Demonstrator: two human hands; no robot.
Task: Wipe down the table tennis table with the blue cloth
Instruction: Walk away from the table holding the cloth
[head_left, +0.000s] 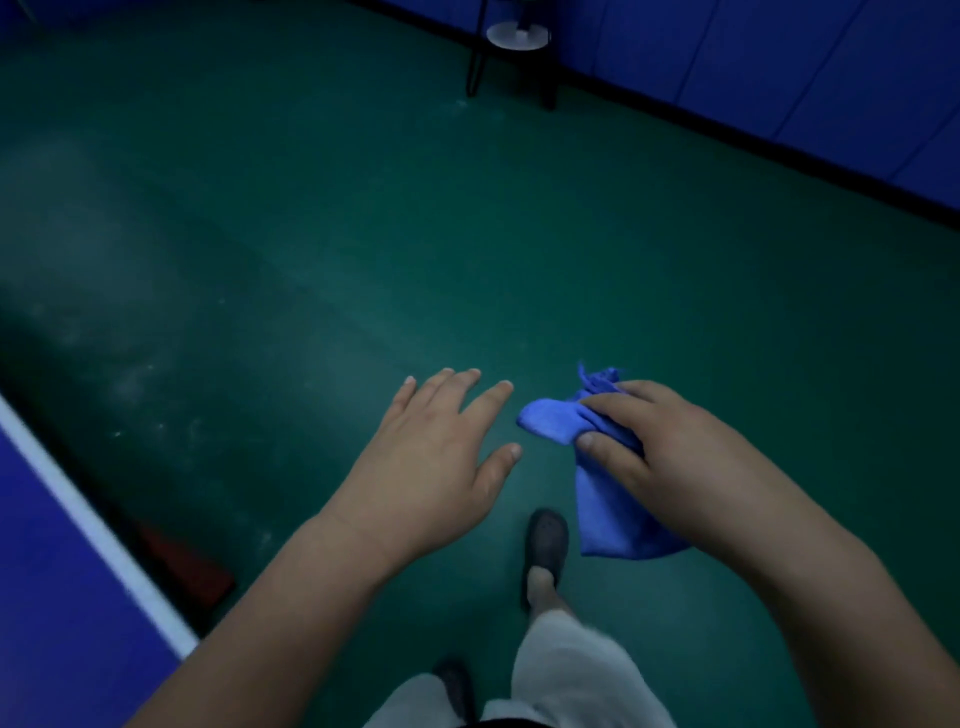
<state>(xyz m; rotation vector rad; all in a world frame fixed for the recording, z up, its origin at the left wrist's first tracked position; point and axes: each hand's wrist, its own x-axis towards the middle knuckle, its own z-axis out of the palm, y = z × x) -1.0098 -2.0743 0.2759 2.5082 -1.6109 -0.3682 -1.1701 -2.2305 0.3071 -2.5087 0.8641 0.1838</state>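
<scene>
My right hand (670, 447) pinches the bunched blue cloth (608, 488); my left hand (431, 467) is spread, holding nothing, apparently clear of the table (62, 571).

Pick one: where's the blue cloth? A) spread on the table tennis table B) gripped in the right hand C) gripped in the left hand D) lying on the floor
B: the right hand grips the bunched blue cloth above the floor; the left hand is open and holds nothing.

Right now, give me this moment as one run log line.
blue cloth: bunched in right hand, off the table | left hand: open, empty | table: corner at lower left, no hand on it
</scene>
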